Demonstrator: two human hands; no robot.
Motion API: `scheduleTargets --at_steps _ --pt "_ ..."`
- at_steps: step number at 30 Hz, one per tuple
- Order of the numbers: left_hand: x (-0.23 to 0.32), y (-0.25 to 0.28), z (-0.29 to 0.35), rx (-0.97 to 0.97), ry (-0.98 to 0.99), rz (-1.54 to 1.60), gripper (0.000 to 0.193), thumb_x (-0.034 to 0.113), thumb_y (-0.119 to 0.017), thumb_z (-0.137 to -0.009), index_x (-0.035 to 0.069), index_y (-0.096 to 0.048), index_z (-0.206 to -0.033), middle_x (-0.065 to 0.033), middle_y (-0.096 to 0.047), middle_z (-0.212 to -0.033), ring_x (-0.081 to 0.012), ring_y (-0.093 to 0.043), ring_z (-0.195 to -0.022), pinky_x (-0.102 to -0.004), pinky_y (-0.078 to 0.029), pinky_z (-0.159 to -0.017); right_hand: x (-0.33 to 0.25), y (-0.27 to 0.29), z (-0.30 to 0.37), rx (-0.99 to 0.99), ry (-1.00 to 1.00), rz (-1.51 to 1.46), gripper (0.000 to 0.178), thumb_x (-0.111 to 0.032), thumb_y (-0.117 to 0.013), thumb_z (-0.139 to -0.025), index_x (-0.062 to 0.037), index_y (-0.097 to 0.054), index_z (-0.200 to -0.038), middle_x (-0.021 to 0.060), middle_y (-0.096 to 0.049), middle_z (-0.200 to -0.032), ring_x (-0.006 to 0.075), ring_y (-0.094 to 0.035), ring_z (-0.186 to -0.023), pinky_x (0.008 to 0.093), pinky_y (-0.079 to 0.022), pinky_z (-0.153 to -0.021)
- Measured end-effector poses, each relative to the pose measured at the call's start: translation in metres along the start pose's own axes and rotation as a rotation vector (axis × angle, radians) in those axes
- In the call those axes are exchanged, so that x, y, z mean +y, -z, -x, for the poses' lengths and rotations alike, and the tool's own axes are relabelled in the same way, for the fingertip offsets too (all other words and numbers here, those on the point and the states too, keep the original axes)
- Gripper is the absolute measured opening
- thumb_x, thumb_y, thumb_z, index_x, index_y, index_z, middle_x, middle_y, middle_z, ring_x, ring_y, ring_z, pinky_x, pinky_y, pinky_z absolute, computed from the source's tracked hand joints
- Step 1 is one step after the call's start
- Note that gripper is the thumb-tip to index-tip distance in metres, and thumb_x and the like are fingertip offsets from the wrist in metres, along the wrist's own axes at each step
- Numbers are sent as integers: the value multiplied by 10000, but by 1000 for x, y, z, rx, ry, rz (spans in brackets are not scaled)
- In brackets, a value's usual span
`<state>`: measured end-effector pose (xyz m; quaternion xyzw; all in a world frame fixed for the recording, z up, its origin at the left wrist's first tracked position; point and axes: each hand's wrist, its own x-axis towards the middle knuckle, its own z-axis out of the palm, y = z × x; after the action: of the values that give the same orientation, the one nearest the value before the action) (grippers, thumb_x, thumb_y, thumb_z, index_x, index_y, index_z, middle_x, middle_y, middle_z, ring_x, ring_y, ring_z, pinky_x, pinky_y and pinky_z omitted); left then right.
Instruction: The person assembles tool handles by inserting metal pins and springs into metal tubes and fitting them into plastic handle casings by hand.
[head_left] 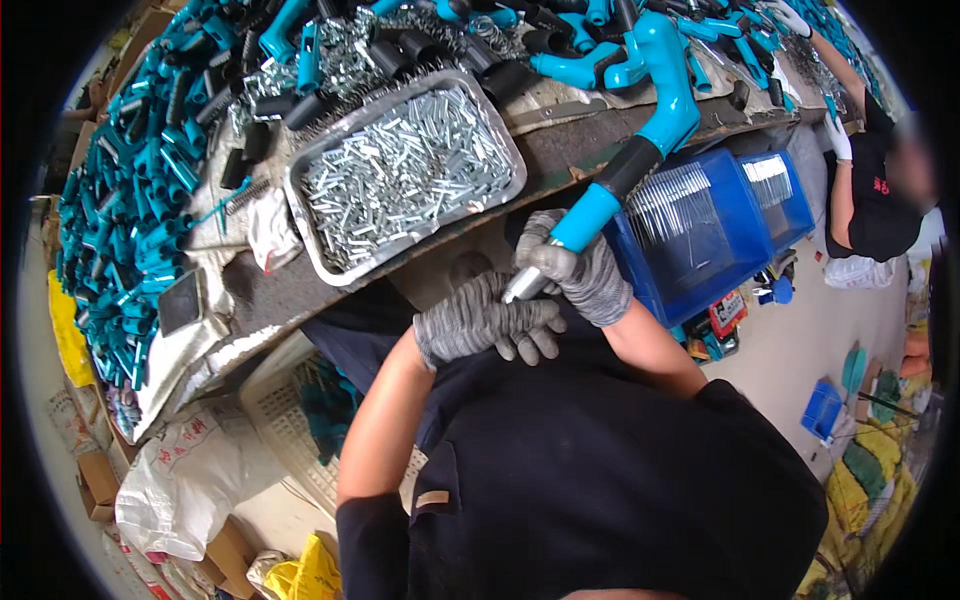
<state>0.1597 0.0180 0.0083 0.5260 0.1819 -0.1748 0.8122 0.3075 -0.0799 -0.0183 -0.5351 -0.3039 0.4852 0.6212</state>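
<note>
Teal tool (pixel 588 217) across bench edge (pixel 560 178), right hand (pixel 590 278) around it, left hand (pixel 475 325), grip unclear

Counter (pixel 262 305): ran before the person. On its left end lay a heap of casings (pixel 130 225). Right of the heap, at the near edge, stood a tray (pixel 350 272), pins (pixel 405 165) in it; behind the tray lay springs (pixel 345 42). Right of the tray stood a large bin (pixel 690 272), rods (pixel 672 205) in it, a small bin (pixel 795 225) farther right. Lower left: a sack (pixel 195 475) lay left of a basket (pixel 283 425).
</note>
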Motion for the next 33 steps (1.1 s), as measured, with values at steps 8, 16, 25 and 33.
scheduleTargets --at_steps 8,16,25,33 --pt "-78 -4 -47 790 -170 -1047 277 277 -631 -778 102 -651 -992 -179 -664 -783 -343 -649 -725 -452 -512 -666 29 11 19 82 34 293 281 -295 -712 -815 -35 -609 -842 20 -613 -741 102 -565 -617 273 -472 -583" --pt "-156 85 -36 853 10 -1305 400 120 -522 -819 283 -606 -1174 -117 -658 -1039 -308 -661 -792 -433 -528 -674 52 142 36 -323 -703 -553 830 -674 -426 -840 -5 -460 -1330 186 -642 -900 244 -618 -686 316 -488 -540" --pt "-259 191 -34 1112 13 -1040 468 444 -438 -911 178 -531 -1285 -104 -493 -1359 -316 -420 -1279 -453 -299 -1086 131 25 -23 -184 -495 810 271 -211 -662 -750 11 -604 -896 169 -623 -731 291 -613 -677 388 -489 -628" --pt "-229 170 -37 1061 180 -942 514 461 -406 -903 161 -513 -1306 -89 -472 -1388 -320 -381 -1311 -491 -233 -1119 144 11 -33 -227 -347 1146 328 -230 -690 -730 15 -599 -928 243 -619 -788 412 -605 -778 439 -493 -698"
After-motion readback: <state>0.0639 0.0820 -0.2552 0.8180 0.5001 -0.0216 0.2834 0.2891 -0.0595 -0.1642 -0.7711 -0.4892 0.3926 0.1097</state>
